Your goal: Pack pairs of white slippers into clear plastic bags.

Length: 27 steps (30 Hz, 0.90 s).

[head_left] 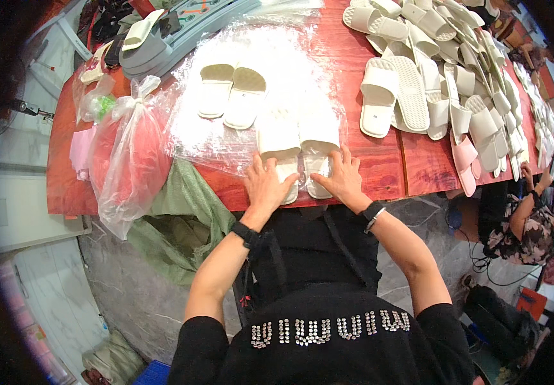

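A pair of white slide slippers lies side by side on clear plastic film [190, 144] at the table's near edge, heels toward me. My left hand [266, 184] grips the left slipper [278, 138], its fingers along the outer edge and its thumb at the inner side of the heel. Around the right slipper [320, 131], my right hand [343, 176] closes in the same way, thumb on the footbed. Just beyond, a second pair of white slippers [245, 96] rests on the film. Bright glare washes out part of the film.
White slippers [411, 86] are heaped at the right, with a pink slipper [465, 157] at the edge. At left stand a knotted clear bag of pink items [126, 157], a green sack [190, 199] and a grey-blue plastic piece [181, 35]. Another person [524, 224] sits at far right.
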Each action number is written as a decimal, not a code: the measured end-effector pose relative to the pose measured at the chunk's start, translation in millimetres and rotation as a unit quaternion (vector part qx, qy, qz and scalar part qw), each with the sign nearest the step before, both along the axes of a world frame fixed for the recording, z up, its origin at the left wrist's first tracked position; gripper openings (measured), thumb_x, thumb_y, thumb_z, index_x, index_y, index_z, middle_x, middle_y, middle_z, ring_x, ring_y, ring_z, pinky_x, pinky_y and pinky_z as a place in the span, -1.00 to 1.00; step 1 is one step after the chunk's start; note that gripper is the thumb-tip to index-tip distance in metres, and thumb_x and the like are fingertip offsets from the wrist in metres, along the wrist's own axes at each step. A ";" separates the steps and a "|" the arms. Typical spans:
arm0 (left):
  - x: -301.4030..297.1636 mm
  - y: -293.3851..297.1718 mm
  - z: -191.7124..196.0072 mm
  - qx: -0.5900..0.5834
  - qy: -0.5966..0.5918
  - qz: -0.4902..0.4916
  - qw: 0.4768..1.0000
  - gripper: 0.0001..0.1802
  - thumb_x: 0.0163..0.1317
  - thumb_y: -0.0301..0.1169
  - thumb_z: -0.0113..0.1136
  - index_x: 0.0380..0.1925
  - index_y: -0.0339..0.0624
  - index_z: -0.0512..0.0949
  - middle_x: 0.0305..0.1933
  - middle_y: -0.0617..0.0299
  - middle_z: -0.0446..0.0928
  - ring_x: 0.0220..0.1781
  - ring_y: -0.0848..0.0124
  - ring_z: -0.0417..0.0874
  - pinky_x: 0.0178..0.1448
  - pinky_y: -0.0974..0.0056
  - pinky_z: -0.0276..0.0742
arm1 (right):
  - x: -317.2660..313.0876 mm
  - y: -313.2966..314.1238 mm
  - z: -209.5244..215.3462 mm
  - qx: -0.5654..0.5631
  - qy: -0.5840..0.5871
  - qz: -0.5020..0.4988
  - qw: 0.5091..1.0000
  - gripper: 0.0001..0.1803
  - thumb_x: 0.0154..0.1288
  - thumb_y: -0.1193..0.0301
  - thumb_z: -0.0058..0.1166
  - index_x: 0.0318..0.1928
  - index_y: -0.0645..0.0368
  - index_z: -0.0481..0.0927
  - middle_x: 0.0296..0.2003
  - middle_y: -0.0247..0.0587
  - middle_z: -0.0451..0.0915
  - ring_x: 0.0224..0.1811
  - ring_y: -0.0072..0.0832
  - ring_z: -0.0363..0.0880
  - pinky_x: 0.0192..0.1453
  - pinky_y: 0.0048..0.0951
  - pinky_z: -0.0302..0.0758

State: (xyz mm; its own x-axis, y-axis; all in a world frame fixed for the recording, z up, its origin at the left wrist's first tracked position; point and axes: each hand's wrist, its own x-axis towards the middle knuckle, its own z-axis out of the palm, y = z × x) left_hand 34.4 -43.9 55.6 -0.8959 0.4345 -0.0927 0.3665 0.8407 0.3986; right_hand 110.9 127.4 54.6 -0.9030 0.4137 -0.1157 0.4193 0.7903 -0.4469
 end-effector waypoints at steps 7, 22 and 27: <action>-14.4 9.1 -2.9 0.074 0.033 0.056 0.995 -0.31 -0.21 -0.19 0.35 -0.06 -0.19 0.29 -0.03 0.01 0.22 0.02 0.01 0.33 0.03 0.02 0.28 | -16.2 7.3 -26.1 -0.170 0.082 -0.046 0.981 -0.29 -0.14 0.30 0.31 0.01 0.19 0.22 0.05 0.11 0.19 -0.06 -0.15 0.36 -0.14 -0.16 0.48; 32.8 -23.9 7.3 0.659 -0.483 0.243 0.522 -0.23 0.04 -0.50 0.21 0.18 0.02 -0.03 0.16 0.13 0.19 0.15 0.19 0.29 0.16 0.09 0.36 | 16.3 -17.3 28.4 -0.649 0.178 -0.102 0.732 -0.35 0.04 0.55 0.20 0.11 0.10 0.14 -0.05 -0.21 0.31 -0.01 -0.49 0.34 0.02 -0.43 0.41; 51.0 -21.2 31.9 0.689 -0.493 0.124 0.516 -0.40 0.14 -0.32 0.16 0.16 0.04 0.15 0.12 0.23 0.33 0.11 0.25 0.39 0.14 0.09 0.39 | 33.3 -35.5 65.3 -0.637 0.239 0.021 0.732 -0.35 0.10 0.50 0.17 0.13 0.06 0.08 -0.04 -0.24 0.31 0.01 -0.53 0.30 0.08 -0.48 0.32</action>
State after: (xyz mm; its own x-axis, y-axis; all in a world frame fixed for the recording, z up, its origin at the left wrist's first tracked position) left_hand 85.4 -65.2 87.5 -0.7521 0.5801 -0.3128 -0.6372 -0.5188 0.5699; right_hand 144.3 91.9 119.9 -0.9753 0.2150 -0.0507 -0.0379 -0.3889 -0.9205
